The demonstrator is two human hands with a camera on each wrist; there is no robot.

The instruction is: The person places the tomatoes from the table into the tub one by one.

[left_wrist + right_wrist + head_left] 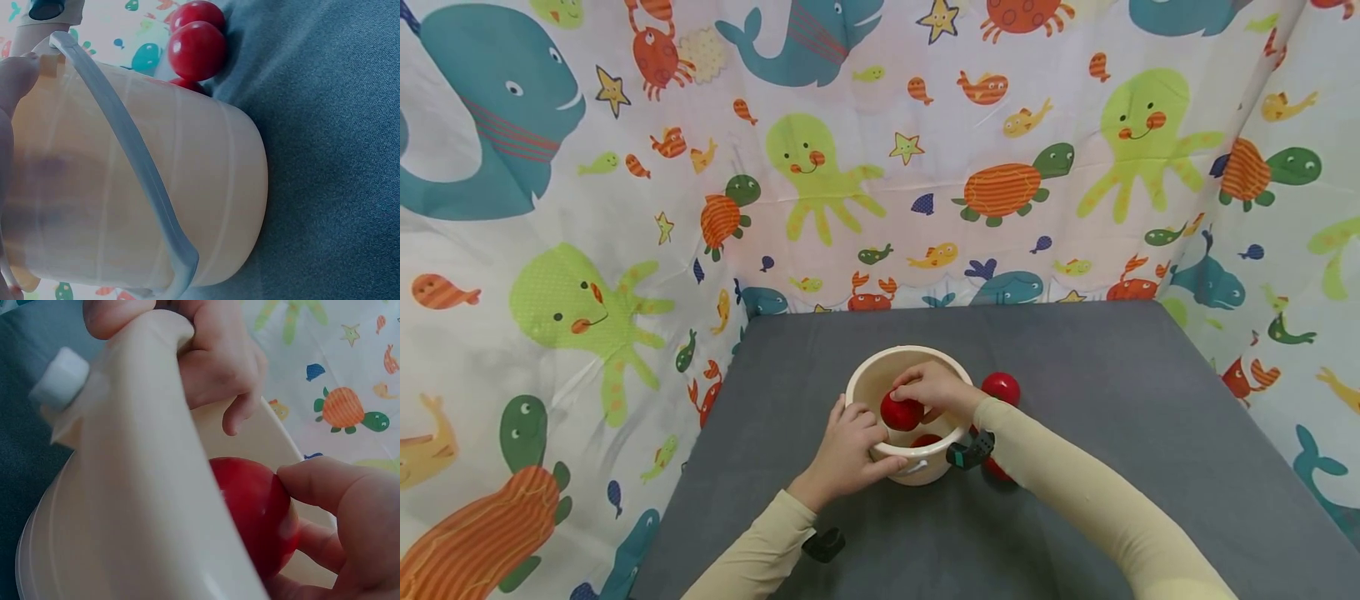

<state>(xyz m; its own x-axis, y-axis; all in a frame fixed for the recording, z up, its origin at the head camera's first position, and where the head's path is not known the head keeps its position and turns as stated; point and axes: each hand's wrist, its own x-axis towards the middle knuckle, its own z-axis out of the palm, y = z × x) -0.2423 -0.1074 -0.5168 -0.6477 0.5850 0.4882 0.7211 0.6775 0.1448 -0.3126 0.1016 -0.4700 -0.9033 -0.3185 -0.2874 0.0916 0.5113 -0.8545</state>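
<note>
A cream plastic bucket (917, 475) stands upright on the grey cloth. My left hand (848, 443) grips its near left rim, the fingers over the edge inside and the thumb along the outside. Within the bucket's mouth, my right hand (936, 387) holds a shiny red apple (901, 412) between thumb and fingers. In the right wrist view the held apple (256, 512) is partly hidden behind the rim. Below it, another red apple (927, 440) shows inside the bucket. The bucket's pale grey handle (137, 150) hangs down along its outer side in the left wrist view.
Just right of the bucket lie more red apples, one farther back (1002, 387) and another (996, 469) partly hidden by the right forearm. Grey cloth (805, 367) covers the table. A curtain (865, 167) printed with sea animals hangs at the back and both sides.
</note>
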